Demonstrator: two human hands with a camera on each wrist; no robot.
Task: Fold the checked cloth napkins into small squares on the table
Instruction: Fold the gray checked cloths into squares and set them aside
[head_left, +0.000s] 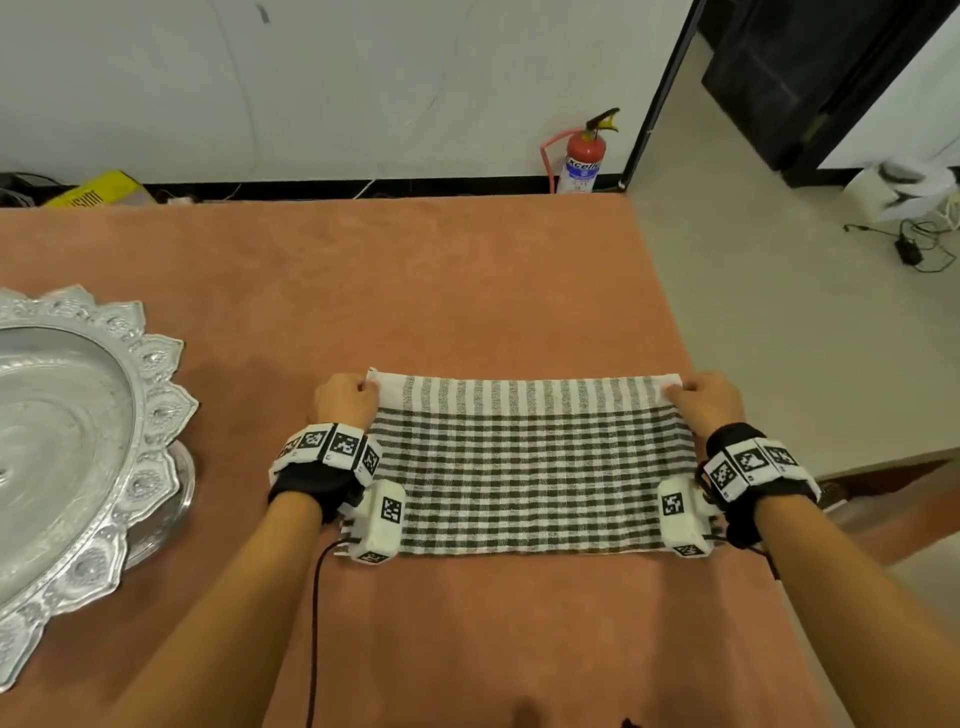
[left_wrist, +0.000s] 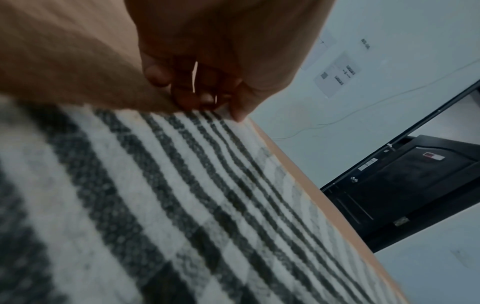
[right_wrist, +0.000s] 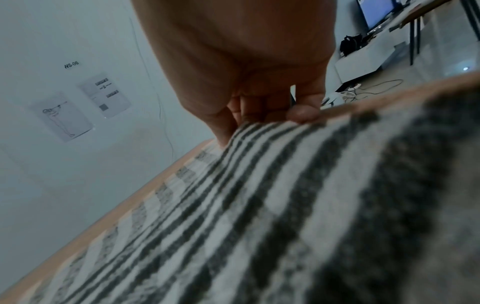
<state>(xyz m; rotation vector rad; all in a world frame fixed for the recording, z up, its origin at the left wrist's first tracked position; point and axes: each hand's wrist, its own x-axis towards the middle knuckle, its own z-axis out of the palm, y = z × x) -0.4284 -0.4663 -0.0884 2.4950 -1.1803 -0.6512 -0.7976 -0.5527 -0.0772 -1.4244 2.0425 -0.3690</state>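
Observation:
A grey-and-white checked napkin (head_left: 524, 467) lies as a wide rectangle on the orange-brown table (head_left: 415, 291). Its upper layer stops short of the far edge, leaving a striped band. My left hand (head_left: 345, 397) pinches the far left corner, my right hand (head_left: 709, 397) the far right corner. In the left wrist view, curled fingers and thumb of my left hand (left_wrist: 207, 96) pinch the checked napkin (left_wrist: 182, 205) at its edge. In the right wrist view, my right hand (right_wrist: 259, 115) grips the checked napkin (right_wrist: 285, 205), slightly raised at that corner.
A large ornate silver tray (head_left: 67, 467) sits at the table's left. The table's right edge (head_left: 691, 364) runs just beyond my right hand. A red fire extinguisher (head_left: 584, 156) stands on the floor behind the table. Cables (head_left: 919, 244) lie on the floor at right.

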